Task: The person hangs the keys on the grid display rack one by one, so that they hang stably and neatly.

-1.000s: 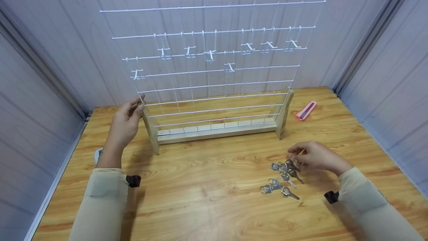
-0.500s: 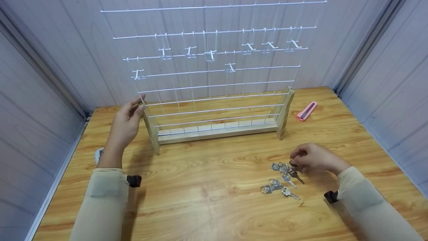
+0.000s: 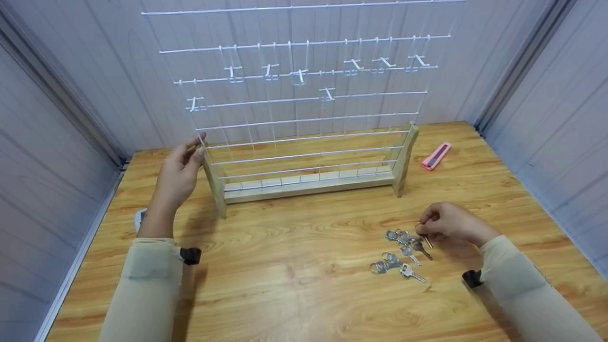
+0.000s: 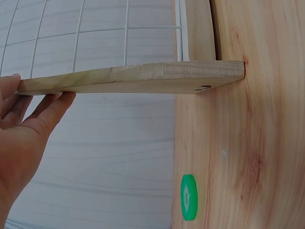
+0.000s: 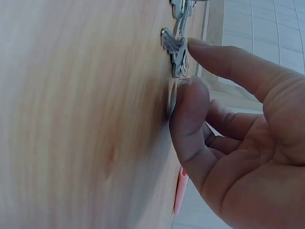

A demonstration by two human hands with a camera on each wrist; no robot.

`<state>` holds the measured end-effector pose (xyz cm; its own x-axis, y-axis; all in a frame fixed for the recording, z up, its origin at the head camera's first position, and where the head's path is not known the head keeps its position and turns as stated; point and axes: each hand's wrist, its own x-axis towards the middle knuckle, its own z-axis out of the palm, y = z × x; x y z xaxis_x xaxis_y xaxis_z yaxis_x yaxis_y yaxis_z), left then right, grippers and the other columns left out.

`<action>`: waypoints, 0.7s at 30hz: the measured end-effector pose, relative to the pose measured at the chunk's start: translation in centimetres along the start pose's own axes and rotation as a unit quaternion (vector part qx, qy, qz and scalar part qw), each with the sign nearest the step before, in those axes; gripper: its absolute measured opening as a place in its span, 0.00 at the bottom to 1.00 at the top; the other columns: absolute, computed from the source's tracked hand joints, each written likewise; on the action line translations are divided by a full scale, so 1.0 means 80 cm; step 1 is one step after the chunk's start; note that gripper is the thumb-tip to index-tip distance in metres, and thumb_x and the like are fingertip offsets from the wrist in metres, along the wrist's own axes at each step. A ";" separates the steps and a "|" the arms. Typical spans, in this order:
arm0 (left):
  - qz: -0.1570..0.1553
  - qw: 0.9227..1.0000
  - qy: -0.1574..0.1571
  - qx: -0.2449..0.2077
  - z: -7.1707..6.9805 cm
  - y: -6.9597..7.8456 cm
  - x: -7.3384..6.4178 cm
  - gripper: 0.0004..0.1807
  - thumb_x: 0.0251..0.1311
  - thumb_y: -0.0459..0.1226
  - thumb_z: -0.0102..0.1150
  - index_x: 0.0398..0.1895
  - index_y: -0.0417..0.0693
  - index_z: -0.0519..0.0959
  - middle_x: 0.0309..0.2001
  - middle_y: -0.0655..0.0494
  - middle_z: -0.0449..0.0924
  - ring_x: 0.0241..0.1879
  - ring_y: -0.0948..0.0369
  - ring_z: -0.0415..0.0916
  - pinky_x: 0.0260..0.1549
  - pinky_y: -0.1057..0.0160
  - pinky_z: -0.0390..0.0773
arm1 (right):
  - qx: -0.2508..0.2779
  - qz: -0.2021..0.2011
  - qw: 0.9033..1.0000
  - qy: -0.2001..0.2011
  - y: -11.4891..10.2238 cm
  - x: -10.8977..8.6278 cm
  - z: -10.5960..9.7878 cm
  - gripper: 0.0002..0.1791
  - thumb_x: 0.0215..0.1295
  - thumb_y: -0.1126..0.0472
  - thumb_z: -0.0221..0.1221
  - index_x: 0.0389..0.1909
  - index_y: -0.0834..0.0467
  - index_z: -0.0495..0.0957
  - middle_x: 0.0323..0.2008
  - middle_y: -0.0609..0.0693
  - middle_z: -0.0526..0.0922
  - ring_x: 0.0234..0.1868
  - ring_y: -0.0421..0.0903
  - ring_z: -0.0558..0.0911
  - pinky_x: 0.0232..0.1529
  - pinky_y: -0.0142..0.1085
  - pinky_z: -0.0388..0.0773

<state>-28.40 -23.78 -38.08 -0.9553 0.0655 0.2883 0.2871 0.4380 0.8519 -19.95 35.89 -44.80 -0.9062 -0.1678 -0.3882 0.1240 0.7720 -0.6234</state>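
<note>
My left hand [image 3: 178,175] holds the upper part of the left wooden upright [image 3: 214,186] of a white wire grid rack. In the left wrist view, that upright [image 4: 143,78] lies between thumb and fingers. My right hand [image 3: 458,223] pinches a key [image 3: 428,242] with a ring, just right of a small pile of keys [image 3: 403,237] on the table. The right wrist view has a key [image 5: 176,50] by the thumb and forefinger tips, its contact with them partly hidden. More keys [image 3: 390,262] lie nearer the front. Several white hooks [image 3: 232,72] hang on the grid.
A wooden base bar [image 3: 308,189] joins the rack's two uprights. Right of the rack lies a pink oblong object [image 3: 436,156] with a grey strip. A whitish object [image 3: 139,219] is partly hidden by my left forearm. The left wrist view shows a green tape-like roll [image 4: 189,197].
My right hand has closed on a key at the edge of the pile and shifted it slightly to the right. My left hand has stayed on the upright.
</note>
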 end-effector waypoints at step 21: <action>0.009 1.000 0.003 -0.008 0.002 0.000 0.000 0.26 0.85 0.43 0.47 0.80 0.49 0.69 0.80 0.51 0.69 0.78 0.49 0.69 0.68 0.75 0.79 | 0.019 -0.006 1.000 0.011 0.009 -0.002 0.006 0.11 0.73 0.57 0.67 0.45 0.63 0.86 0.41 0.52 0.91 0.39 0.41 0.87 0.40 0.30 0.88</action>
<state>-28.43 -23.67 -38.16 -0.9498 0.0669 0.3057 0.3045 0.4226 0.8536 -19.55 36.16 -45.49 -0.9160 -0.1634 -0.3664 0.1284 0.7459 -0.6536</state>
